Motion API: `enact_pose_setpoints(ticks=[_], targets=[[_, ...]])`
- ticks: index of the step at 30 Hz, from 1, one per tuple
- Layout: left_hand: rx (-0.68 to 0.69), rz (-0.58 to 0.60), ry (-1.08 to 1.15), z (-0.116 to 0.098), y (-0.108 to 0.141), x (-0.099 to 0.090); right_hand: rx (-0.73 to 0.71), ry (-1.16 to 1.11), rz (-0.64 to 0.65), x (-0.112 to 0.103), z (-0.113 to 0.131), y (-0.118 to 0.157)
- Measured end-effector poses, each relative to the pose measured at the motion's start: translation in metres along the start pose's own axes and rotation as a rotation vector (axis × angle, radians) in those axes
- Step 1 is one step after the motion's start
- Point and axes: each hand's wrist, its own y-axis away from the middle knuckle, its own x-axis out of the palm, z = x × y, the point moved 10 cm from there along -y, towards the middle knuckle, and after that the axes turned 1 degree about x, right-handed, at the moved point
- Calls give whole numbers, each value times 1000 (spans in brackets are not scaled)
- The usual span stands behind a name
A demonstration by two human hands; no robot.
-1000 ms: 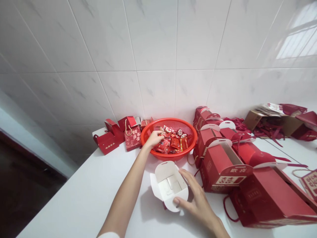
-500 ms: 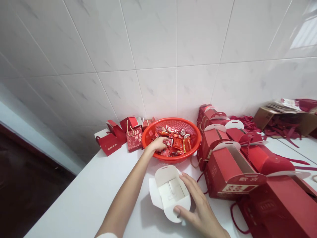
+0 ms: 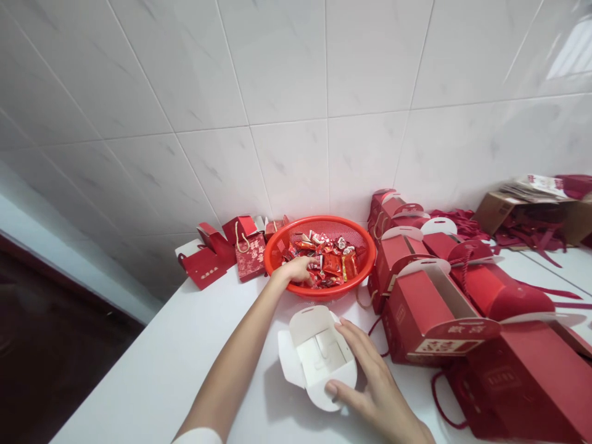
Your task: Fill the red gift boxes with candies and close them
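Note:
My left hand point(image 3: 300, 269) is down in a red plastic basket point(image 3: 319, 295), among wrapped candies point(image 3: 332, 264). Its thumb and fingers are apart over the candies, with some fingertips hidden; nothing shows held in them. Closer to me, a small open paper box point(image 3: 319, 364) stands on the white table, its white inside facing up and its flaps spread. My right hand point(image 3: 370, 385) holds the box from the right, thumb on the near rounded flap and fingers along the far right side. No candy shows inside the box.
Several red gift boxes point(image 3: 439, 314) with handles and cords crowd the right side. Small red boxes point(image 3: 208, 265) stand left of the basket. A cardboard carton point(image 3: 493, 216) with dark red ribbons sits far right. A tiled wall point(image 3: 291, 166) closes the back; the table's edge runs along the left.
My left hand stays in the basket, but its fingers have loosened from a tighter curl and spread apart. My right hand and the paper box have hardly moved. The view has shifted slightly.

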Motion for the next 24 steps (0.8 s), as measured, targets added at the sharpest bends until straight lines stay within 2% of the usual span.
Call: enact_pose_setpoints(ticks=[7,11,15,19,24], targets=[[59,-217,-20,-14,0,-28,5,0,22,3,1,1],[66,-267,-30,-14,1,-34,-2,-14,6,2,2,1],[62,-243,-57,-14,-3,-38,-31,-29,-18,0,3,1],[61,-178,-143,-18,-18,-40,-27,-36,-17,2,0,2],[77,-19,-226,-22,-34,-16,-9,-61,1,5,-3,1]])
